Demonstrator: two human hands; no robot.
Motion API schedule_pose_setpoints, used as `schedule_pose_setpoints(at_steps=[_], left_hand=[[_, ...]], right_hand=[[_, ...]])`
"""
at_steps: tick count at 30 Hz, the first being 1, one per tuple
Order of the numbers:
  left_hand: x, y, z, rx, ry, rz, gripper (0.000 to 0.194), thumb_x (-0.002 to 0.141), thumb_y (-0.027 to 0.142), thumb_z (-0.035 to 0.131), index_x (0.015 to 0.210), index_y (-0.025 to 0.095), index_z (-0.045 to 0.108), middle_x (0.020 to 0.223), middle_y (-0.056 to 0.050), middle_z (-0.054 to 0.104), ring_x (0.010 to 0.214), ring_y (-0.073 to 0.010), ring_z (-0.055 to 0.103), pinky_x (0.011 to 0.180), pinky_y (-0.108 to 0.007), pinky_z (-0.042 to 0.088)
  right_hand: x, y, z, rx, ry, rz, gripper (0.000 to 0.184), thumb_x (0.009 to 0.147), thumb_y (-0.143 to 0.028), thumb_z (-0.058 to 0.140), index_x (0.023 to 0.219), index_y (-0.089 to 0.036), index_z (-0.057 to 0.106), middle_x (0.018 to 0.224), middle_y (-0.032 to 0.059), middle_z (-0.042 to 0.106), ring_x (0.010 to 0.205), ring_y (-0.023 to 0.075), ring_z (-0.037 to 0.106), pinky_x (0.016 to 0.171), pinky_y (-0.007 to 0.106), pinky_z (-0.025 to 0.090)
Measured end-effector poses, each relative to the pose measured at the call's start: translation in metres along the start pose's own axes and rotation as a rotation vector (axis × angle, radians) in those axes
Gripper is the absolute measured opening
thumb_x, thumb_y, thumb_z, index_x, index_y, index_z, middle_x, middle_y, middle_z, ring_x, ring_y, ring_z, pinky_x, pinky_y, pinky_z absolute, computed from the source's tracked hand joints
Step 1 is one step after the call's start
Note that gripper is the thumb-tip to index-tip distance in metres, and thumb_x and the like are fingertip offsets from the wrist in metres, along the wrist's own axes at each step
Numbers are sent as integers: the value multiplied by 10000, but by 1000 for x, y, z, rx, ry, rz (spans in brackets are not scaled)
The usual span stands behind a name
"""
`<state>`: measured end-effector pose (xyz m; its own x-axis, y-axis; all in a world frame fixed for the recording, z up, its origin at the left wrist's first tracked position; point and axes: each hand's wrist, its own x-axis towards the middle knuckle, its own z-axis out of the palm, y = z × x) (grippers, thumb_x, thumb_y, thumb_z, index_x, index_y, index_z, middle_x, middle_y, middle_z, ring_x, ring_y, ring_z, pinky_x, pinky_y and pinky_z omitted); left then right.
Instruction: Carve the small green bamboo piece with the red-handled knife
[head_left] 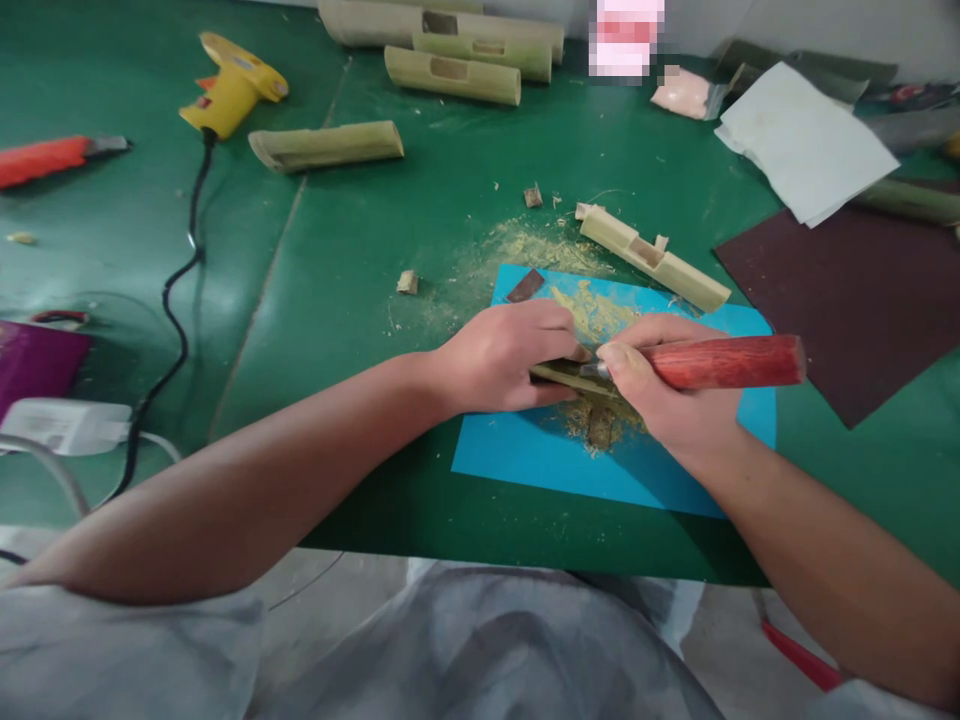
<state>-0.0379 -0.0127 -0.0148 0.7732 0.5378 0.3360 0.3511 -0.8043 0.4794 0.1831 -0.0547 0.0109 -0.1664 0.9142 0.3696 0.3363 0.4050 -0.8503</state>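
My left hand [499, 350] is closed around a piece of bamboo [559, 377] held low over a blue sheet [510, 455]. In my right hand [682, 410] is a carving chisel with a red wooden handle [727, 362]; its metal tip meets the bamboo between my two hands. Most of the bamboo is hidden by my fingers. Yellowish shavings [592, 310] lie on the sheet around the work, with a small dark brown scrap [525, 286] at its far edge. Just beyond the sheet rests a cut bamboo section [682, 275] with a notch.
Bamboo tubes [454, 75] lie at the back of the green table [337, 330], another [330, 146] nearer. A yellow hot-air gun [232, 85] trails a black cord on the left, near an orange-handled tool [52, 160]. At right, white paper [806, 140] overlaps a dark brown sheet [847, 310].
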Motion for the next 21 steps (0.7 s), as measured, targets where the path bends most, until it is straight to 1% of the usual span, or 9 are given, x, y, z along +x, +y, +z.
schedule_pose_setpoints(at_steps=[5,9,13,18,21], left_hand=[[0,0,0,15,-2,10,222,945,405,680,978,188,713,980,-97,728,932,-221,703,836,-343,573],[0,0,0,9,14,12,210,939,388,685,962,181,709,976,-100,733,919,-221,706,822,-340,574],[0,-1,0,12,11,33,219,946,394,673,1009,188,712,972,-94,737,921,-215,703,820,-332,571],[0,-4,1,0,6,32,242,940,410,671,1032,191,718,995,-97,748,945,-215,699,856,-342,574],[-1,-3,2,-2,6,12,235,942,419,667,990,196,720,972,-95,740,923,-213,694,840,-341,570]], right_hand=[[1,-1,3,80,43,-5,237,907,-369,742,694,-310,657,670,-25,705,559,169,633,516,341,533],[1,-1,5,83,55,28,288,909,-402,751,665,-299,636,645,-19,690,547,166,624,524,343,534],[1,0,6,76,81,47,318,910,-431,755,652,-300,625,638,-13,681,557,174,627,552,362,554],[1,2,7,79,120,59,327,907,-447,750,643,-303,619,678,-2,711,606,192,660,589,379,584],[1,2,6,67,95,69,337,908,-465,751,650,-296,617,658,-6,695,589,185,652,571,367,573]])
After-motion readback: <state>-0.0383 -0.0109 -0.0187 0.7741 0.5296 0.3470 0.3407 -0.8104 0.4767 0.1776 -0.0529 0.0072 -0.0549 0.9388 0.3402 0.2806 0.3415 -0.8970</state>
